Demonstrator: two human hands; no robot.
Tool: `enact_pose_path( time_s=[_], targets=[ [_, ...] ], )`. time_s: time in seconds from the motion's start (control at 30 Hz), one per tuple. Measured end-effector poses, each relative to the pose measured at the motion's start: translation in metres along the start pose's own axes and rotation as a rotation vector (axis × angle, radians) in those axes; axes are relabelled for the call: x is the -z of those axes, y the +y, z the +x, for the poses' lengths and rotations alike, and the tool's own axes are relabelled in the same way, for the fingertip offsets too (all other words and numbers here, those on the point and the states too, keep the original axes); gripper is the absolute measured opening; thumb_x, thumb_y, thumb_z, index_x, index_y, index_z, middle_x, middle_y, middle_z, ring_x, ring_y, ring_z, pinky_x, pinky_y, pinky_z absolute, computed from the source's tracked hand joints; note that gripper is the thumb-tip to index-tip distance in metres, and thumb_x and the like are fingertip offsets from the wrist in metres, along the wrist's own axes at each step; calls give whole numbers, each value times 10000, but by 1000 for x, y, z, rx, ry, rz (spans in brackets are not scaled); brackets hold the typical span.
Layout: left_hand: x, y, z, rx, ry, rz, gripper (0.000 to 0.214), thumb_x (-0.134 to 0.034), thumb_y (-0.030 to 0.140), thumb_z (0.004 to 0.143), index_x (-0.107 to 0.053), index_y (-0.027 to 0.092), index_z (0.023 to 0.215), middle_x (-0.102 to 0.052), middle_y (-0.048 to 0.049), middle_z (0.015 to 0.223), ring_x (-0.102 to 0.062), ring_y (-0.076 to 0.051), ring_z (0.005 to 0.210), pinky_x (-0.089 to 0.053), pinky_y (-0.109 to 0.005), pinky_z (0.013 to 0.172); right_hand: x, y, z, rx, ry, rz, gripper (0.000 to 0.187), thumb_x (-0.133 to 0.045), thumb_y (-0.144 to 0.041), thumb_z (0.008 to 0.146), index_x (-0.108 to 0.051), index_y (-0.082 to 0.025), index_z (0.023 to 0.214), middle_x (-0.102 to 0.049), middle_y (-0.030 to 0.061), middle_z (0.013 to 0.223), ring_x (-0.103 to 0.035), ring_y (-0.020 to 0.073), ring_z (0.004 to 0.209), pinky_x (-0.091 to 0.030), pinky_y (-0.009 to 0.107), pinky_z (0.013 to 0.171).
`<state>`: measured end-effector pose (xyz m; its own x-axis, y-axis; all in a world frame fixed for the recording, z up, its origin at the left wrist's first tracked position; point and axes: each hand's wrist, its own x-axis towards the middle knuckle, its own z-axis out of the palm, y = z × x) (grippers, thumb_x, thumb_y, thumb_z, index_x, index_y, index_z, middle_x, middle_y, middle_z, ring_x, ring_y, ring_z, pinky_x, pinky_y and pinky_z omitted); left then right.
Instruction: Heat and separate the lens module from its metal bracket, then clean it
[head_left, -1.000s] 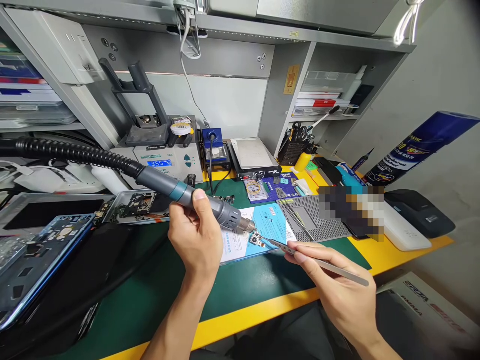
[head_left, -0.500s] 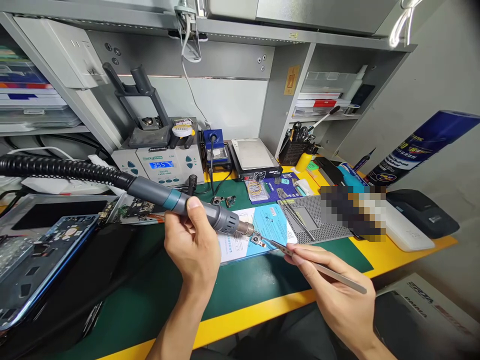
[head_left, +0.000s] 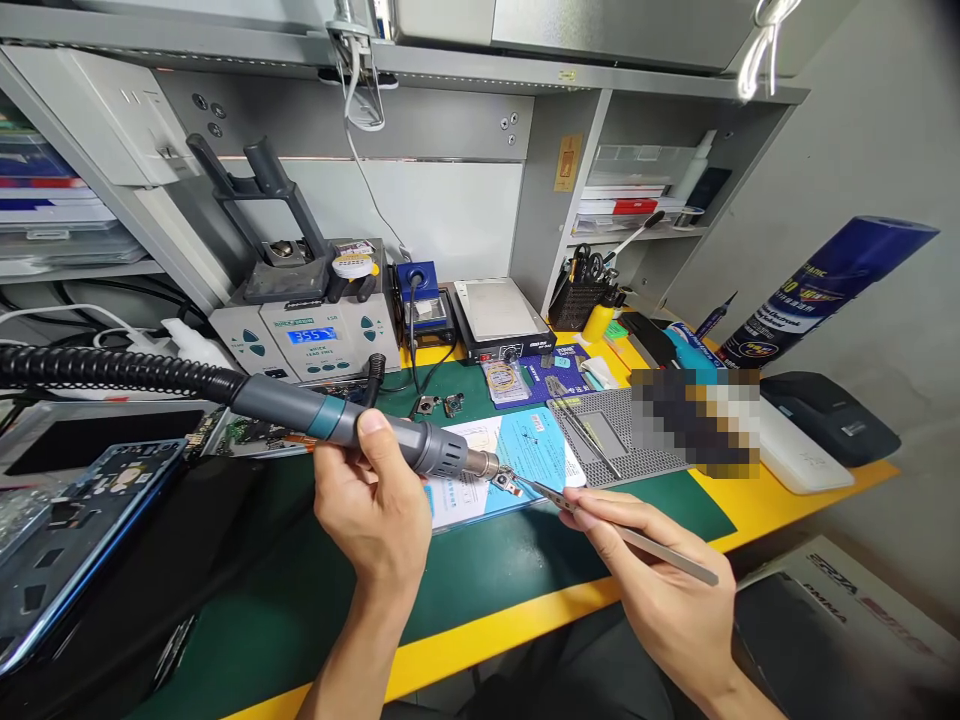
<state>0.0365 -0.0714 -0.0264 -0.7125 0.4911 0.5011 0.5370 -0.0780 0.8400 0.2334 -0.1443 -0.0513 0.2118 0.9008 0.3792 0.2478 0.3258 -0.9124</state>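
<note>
My left hand [head_left: 375, 500] is wrapped around the grey handle of a hot air gun [head_left: 337, 418], whose metal nozzle points right and slightly down. Close to the nozzle is a small camera module [head_left: 505, 482] with a copper-coloured flex end, over a blue and white booklet [head_left: 540, 450]. In my right hand [head_left: 660, 580] I pinch a pair of metal tweezers [head_left: 637, 540]. Their tips reach toward the module's right side; whether they touch it I cannot tell. Two more small modules [head_left: 454, 403] lie behind the booklet on the green mat [head_left: 540, 560].
Behind stands a hot air station [head_left: 300, 335] with a lit display, beside a flat heating plate [head_left: 502, 310]. A perforated metal plate [head_left: 652, 420] carries another pair of tweezers. Left lies an opened phone [head_left: 97, 540]; at right stands a blue spray can [head_left: 825, 290]. The hose crosses on the left.
The whole view has shifted slightly, so everything sits a little further left. Both hands keep their grip, with the nozzle and tweezers still close to the camera module.
</note>
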Motion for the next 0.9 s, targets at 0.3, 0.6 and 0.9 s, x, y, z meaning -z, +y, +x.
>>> enact_pose_path(
  time_s=[0.3,0.6,0.9],
  targets=[
    [2,0,1,-30,8,45,335,-512,407,952,-687,128,890,-641,-18,613,-616,-176,572,-439,-278,554,0,0,9,-384,106,223,136,-843,-308,808,-832,-224,915,-821,65,970,-803,273,858,-684,337,837],
    [2,1,2,-46,-2,49,301,-507,378,954,-666,139,862,-658,-21,636,-601,-165,558,-432,-277,548,2,8,19,-568,131,441,243,-900,-286,746,-820,-148,929,-829,98,961,-804,240,834,-674,244,814],
    [3,3,2,-7,-6,46,293,-517,392,951,-668,158,861,-612,3,582,-594,-171,540,-439,-284,535,1,1,25,-635,132,525,246,-912,-247,729,-819,-137,927,-830,91,956,-807,227,804,-677,215,773]
  ],
)
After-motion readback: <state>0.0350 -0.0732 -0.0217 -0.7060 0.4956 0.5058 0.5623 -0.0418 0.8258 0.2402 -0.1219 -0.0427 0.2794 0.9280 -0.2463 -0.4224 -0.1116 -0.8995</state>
